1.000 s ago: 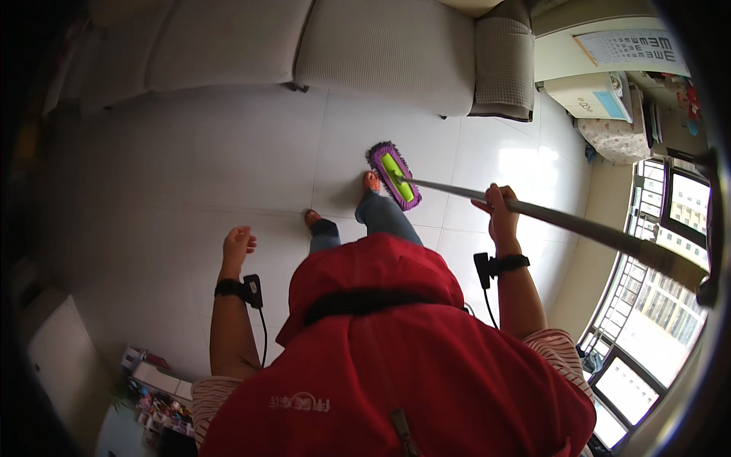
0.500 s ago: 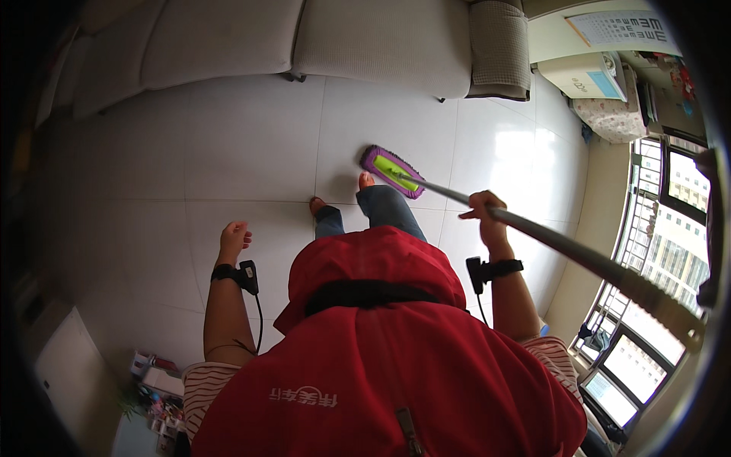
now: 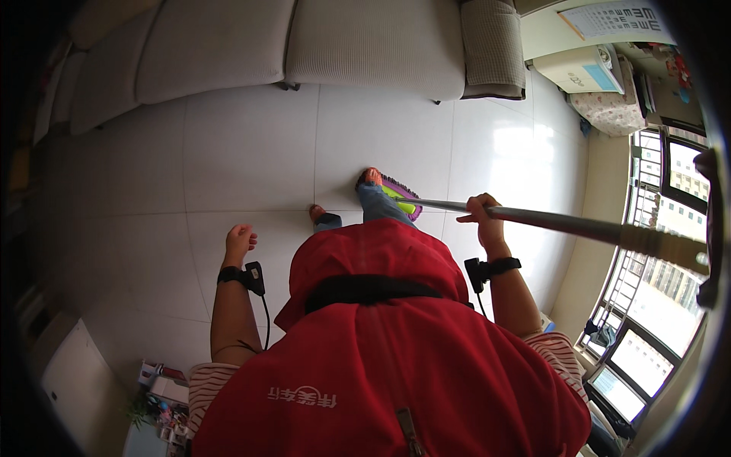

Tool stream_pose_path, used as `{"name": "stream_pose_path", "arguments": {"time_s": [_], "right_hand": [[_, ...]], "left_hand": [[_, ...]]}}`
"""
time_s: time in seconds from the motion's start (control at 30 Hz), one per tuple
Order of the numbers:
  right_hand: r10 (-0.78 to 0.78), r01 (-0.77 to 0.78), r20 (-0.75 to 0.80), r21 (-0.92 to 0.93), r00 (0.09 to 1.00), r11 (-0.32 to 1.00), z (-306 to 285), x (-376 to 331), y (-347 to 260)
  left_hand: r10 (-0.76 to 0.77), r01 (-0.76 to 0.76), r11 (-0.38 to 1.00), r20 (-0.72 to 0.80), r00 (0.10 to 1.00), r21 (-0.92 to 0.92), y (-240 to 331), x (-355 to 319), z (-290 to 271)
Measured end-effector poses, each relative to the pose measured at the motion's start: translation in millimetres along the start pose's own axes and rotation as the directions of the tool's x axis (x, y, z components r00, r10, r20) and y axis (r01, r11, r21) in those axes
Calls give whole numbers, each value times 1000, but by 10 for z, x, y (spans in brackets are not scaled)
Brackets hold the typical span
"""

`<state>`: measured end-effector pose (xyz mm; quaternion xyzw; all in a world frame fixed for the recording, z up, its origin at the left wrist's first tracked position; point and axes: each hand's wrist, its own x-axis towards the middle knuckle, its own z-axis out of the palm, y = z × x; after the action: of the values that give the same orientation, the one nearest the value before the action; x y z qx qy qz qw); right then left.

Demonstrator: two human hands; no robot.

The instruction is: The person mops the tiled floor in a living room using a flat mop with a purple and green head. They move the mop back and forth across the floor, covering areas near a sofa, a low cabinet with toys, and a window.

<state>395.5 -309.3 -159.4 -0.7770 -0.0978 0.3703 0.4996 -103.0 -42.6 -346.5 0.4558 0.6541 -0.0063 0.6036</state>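
My right hand (image 3: 482, 207) is closed around the grey pole of a flat mop (image 3: 548, 221), partway along it. The pole slants from the floor up to the right, ending in a ribbed tan grip (image 3: 664, 245). At its lower end, the purple mop head with a bright green plate (image 3: 409, 207) lies on the tiles beside my right foot. My leg and foot cover part of that head. My left hand (image 3: 241, 239) hangs at my left side, holding nothing, its fingers loosely bent and slightly apart.
A beige sofa (image 3: 373, 46) runs along the far side of the pale tiled floor (image 3: 251, 152). Boxes (image 3: 579, 70) are at the far right, near barred windows (image 3: 670, 251). Small items on a stand (image 3: 169, 404) are at the near left.
The mop head has come nearer and lies more behind my right leg, which has stepped forward. The pole's upper end has swung farther away, so it lies flatter across the view.
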Motion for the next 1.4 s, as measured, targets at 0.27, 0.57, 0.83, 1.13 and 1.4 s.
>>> {"name": "stream_pose_path", "arguments": {"time_s": [0.27,0.57,0.83,1.13,1.4], "right_hand": [[-138,148,-63,193,988,970,-600,-150,-387],[82,-76,286,-32,955,997,-268,-24,-551],[-20,11,104,83,994,996,-275,-131,-304],[-5,8,266,-9,964,1000,20,-232,-211],[-99,98,74,22,992,995,-440,-221,-404]], "left_hand": [[-92,82,980,-45,995,-184,594,-184,42],[316,-318,944,-37,948,-89,1356,-555,140],[-61,59,994,20,998,90,595,-248,75],[-5,2,998,-40,999,-67,588,-239,-18],[-3,-12,973,-66,998,-230,800,-385,25]]}}
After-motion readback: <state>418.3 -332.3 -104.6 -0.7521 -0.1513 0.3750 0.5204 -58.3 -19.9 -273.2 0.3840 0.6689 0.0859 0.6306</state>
